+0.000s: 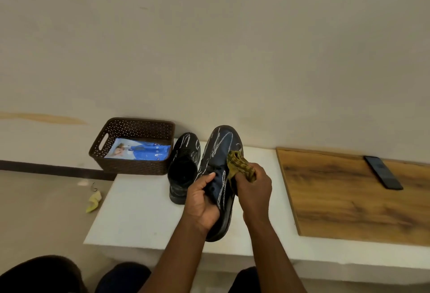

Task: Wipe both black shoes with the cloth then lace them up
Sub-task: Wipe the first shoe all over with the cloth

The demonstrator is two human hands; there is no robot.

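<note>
Between the hands: held shoe [221, 167], lifted over the white table [139, 211], toe pointing away, chalky white scribbles across its upper.
Left hand [201, 202]: fingers curled round the heel end, thumb on top.
Right hand [253, 188]: fingers clenched on the cloth [239, 164], bunched against the shoe's side just beyond the fingertips.
Second shoe [183, 167]: standing on the table, left of the left thumb, also marked.
Handling: shoe looks light, sole stiff, upper yielding (grip heel or sole); cloth soft.
Hidden: laces not visible; eyelets too dark to tell.
</note>
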